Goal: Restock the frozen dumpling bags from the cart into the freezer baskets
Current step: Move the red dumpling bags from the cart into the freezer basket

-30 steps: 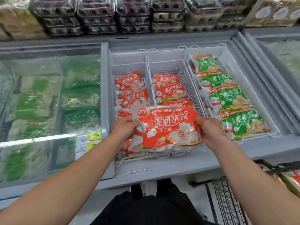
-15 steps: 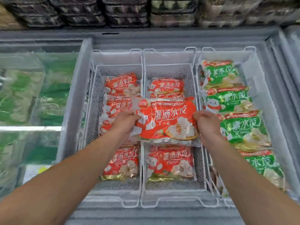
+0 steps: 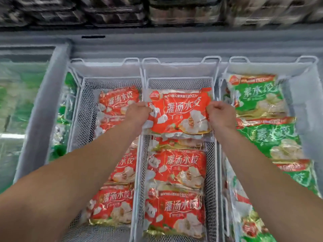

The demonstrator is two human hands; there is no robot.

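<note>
I hold a red dumpling bag flat over the far end of the middle freezer basket. My left hand grips its left edge and my right hand grips its right edge. Below it in the same basket lie more red bags. The left basket holds red bags too, partly hidden by my left forearm. The cart is out of view.
The right basket is filled with green dumpling bags. A closed glass lid covers green packs at the left. The freezer's grey back rim runs across the top, with stacked cartons on shelves behind.
Both hands have carried the red bag away from me, from above the basket's middle to its far end, and lower. The camera has leaned further over the freezer.
</note>
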